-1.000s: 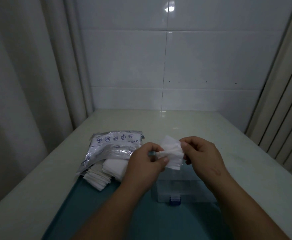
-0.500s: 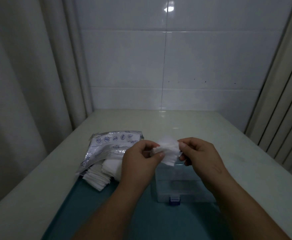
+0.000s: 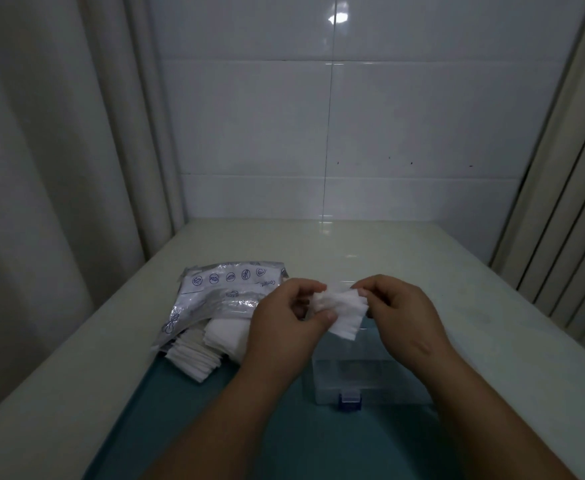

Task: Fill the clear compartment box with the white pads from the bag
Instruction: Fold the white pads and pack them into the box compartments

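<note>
Both hands, the left hand (image 3: 286, 318) and right hand (image 3: 400, 311), pinch a few white pads (image 3: 341, 311) mid-frame, above the clear box (image 3: 370, 379). Many pads (image 3: 208, 351) still wait by the bag (image 3: 221, 292), left of centre.

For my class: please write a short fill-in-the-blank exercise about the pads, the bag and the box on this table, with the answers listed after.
1. The latch on the near side of the clear box is coloured ____.
2. The bag, with loose pads spilling from it, lies on the ____ side of the box.
3. Counting the left hand and the right hand, the number of hands pinching the white pad is ____.

Answers: blue; left; two.
</note>
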Available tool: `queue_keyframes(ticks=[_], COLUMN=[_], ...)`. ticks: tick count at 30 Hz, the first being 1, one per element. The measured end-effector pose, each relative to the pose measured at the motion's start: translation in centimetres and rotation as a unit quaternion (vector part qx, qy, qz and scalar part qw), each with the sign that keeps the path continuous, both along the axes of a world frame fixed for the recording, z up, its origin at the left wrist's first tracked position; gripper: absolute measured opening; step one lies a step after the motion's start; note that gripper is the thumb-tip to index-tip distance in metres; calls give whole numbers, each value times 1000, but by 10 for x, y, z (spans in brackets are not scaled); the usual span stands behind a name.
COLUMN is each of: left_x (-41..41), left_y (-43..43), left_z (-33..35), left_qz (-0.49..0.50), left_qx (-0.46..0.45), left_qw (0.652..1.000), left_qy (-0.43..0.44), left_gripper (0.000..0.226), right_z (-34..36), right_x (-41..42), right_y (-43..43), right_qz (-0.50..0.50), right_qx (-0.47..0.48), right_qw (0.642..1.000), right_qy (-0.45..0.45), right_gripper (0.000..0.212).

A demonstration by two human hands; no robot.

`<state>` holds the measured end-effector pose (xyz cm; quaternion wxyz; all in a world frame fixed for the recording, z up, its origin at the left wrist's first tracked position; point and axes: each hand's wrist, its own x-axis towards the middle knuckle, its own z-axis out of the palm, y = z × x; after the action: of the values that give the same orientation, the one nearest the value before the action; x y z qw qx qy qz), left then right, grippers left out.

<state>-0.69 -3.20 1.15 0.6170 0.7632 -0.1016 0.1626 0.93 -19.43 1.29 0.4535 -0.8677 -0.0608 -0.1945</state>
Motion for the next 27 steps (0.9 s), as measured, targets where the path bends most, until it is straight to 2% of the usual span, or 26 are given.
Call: queue_keyframes(ticks=[4,9,11,13,15,18,21,27], left_x=[2,4,4,4,6,8,8,7], left_y=[2,3,3,2,1,-3,-6,-9], left_z=[-1,-3,-3,-3,-3,-7,-11,-13], left_qz=[48,9,-1,11,26,8,10,11], left_qx=[29,5,-43,-106,-147,-175,-142,-112], left_qw=[998,1000,999,993,987,981,985,989], left_qy=[-15,12,33,48,57,82,97,97], left_gripper=[22,20,21,25,28,31,30,28], right_z=[1,3,4,6,7,6,5,1], right_x=[-1,-5,-7,-9,-10,-10,-9,-5], right_y=[1,3,5,7,9,12,12,10], right_qz=[31,58,47,48,63,56,40,50], right_qx=[-27,19,92,199,257,220,187,203], right_qw=[999,998,994,976,958,966,976,969], right_qy=[11,26,36,74,112,121,108,132], right_gripper=[17,20,21,24,28,23,19,14])
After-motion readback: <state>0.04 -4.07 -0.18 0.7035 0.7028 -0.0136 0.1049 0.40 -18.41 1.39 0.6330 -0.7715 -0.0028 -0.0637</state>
